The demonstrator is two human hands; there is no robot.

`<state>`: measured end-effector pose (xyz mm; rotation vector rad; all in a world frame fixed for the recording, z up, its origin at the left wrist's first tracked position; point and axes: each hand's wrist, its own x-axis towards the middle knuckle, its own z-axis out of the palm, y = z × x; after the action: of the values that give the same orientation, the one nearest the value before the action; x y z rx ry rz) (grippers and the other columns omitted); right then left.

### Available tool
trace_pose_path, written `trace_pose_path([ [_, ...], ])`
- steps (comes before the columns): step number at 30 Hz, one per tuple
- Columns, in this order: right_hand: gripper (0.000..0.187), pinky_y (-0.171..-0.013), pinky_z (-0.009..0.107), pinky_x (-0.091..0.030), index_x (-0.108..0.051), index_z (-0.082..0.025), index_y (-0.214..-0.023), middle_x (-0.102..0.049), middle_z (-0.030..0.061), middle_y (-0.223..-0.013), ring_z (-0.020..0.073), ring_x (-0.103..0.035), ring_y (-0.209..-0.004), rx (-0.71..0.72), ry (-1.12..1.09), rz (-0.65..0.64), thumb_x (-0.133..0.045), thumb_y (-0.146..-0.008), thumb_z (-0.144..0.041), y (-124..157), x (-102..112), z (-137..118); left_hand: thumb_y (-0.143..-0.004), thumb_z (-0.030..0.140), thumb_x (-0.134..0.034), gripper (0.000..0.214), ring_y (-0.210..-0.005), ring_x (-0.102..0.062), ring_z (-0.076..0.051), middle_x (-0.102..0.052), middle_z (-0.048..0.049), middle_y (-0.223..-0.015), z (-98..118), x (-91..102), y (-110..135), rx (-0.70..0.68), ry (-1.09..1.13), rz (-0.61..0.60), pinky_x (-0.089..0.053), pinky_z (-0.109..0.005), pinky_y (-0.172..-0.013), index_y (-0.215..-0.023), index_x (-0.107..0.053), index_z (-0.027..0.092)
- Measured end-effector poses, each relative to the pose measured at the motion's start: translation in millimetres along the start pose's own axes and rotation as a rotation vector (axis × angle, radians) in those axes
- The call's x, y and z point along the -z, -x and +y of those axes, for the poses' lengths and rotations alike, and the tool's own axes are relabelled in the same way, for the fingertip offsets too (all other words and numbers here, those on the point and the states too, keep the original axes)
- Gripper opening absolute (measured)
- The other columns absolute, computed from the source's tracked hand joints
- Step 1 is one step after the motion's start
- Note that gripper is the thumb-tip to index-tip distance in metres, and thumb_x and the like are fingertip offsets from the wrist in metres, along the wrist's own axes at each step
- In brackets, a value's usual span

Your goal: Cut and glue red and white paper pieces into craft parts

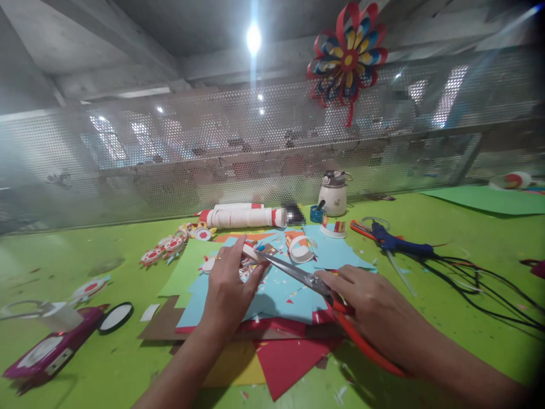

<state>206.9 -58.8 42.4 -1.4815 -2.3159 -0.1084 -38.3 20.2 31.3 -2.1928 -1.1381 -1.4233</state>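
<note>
My right hand (366, 301) is closed round the orange handles of a pair of scissors (298, 274), whose metal blades point left toward my other hand. In the fingers of my left hand (232, 281) is a small white paper piece (251, 251); the scissor tips meet it or lie just beside it, I cannot tell which. Under both hands lies a stack of light blue paper (276, 301), strewn with tiny scraps. A curled white paper ring (301, 250) with orange parts rests on the stack behind the blades.
A blue glue gun (400, 244) with black cables lies at right. White rolls (244, 217), a flask (332, 196) and a small blue jar (316, 213) stand or lie at the back. Round paper flowers (174, 244) and a magenta power strip (51, 346) are at left.
</note>
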Motion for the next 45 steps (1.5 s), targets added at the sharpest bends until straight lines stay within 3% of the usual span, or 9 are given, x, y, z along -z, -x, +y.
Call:
trace_pose_path([
  [12,0.034,-0.070,0.042,-0.046,-0.064,-0.015,-0.116,-0.064,0.0132,-0.087,0.0283,-0.061,-0.080,0.003,-0.002,0.000,-0.048,-0.086,-0.012,0.8,-0.9,-0.2,-0.086,0.030,-0.063,0.049,-0.079,-0.058,-0.022,-0.061,-0.0060,-0.087,1.4,-2.9,3.6,0.042,0.016,0.012,-0.051,-0.039,-0.073,-0.132,-0.048,0.018],
  [21,0.029,-0.066,0.031,-0.046,-0.068,-0.015,-0.105,-0.066,0.0095,-0.077,0.0215,-0.061,-0.072,0.051,0.057,0.087,-0.049,-0.084,-0.010,1.3,4.6,-4.7,-0.086,0.028,-0.064,0.051,-0.082,-0.059,-0.025,-0.062,-0.0091,-0.089,1.5,-3.8,2.4,0.023,0.014,0.014,-0.052,-0.043,-0.074,-0.132,-0.048,0.014],
  [30,0.030,-0.066,0.031,-0.047,-0.066,-0.016,-0.111,-0.065,0.0095,-0.080,0.0210,-0.060,-0.073,0.037,0.051,0.056,-0.052,-0.084,-0.013,-1.5,4.6,-3.6,-0.084,0.023,-0.066,0.052,-0.096,-0.063,-0.029,-0.066,-0.0130,-0.103,2.5,-4.2,3.5,-0.012,-0.014,0.015,-0.053,-0.048,-0.083,-0.132,-0.047,0.015],
  [39,0.031,-0.067,0.031,-0.048,-0.067,-0.016,-0.110,-0.066,0.0090,-0.077,0.0207,-0.061,-0.071,0.052,0.056,0.078,-0.050,-0.085,-0.011,0.4,4.4,-3.2,-0.087,0.027,-0.062,0.051,-0.099,-0.063,-0.029,-0.066,-0.0120,-0.103,4.9,-3.2,4.3,-0.009,-0.022,-0.010,-0.052,-0.046,-0.084,-0.134,-0.045,0.017],
  [45,0.030,-0.066,0.032,-0.048,-0.067,-0.016,-0.108,-0.067,0.0088,-0.076,0.0204,-0.061,-0.069,0.078,0.042,0.115,-0.049,-0.085,-0.012,0.9,3.5,-2.3,-0.088,0.031,-0.061,0.049,-0.086,-0.064,-0.025,-0.066,-0.0081,-0.091,4.8,-4.7,5.1,0.022,-0.006,-0.021,-0.051,-0.043,-0.083,-0.133,-0.047,0.017],
])
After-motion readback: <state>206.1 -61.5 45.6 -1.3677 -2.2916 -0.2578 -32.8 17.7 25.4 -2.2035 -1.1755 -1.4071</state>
